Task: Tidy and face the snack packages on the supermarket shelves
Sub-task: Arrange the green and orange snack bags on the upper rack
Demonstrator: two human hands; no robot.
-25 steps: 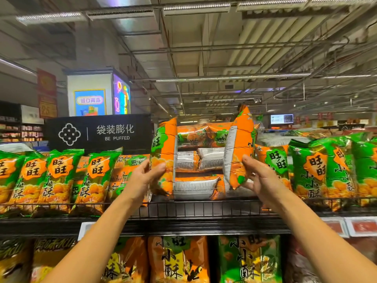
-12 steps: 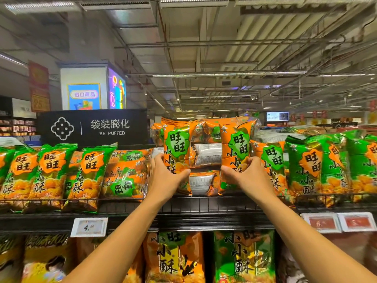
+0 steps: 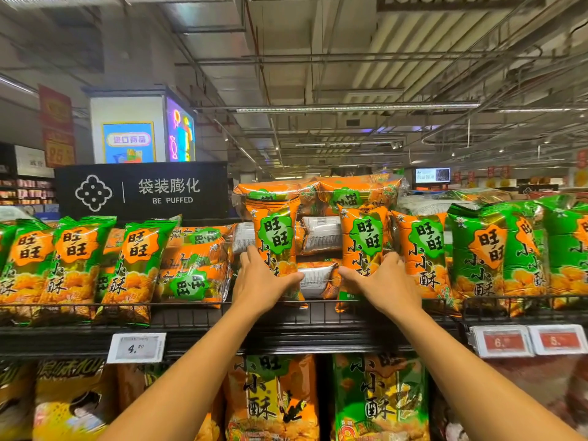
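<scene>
Two orange snack packages stand upright, fronts facing me, on the top wire shelf [image 3: 318, 313]. My left hand [image 3: 259, 281] grips the lower part of the left orange package [image 3: 275, 230], thumb across its front. My right hand [image 3: 380, 281] grips the lower part of the right orange package [image 3: 362, 237] the same way. Between and behind them lie stacked multipacks [image 3: 319, 233] showing white backs, with more orange multipacks [image 3: 318, 189] on top.
Green packages [image 3: 76, 265] stand in a row at the left, with orange multipacks [image 3: 197, 265] lying beside them. More orange [image 3: 420, 253] and green packages [image 3: 496, 249] stand at the right. Price tags [image 3: 136, 346] hang on the shelf edge. Larger bags [image 3: 270, 399] fill the shelf below.
Both hands turned the two orange packages from edge-on to front-facing, then lowered them onto the shelf. The packages now stand a little further apart.
</scene>
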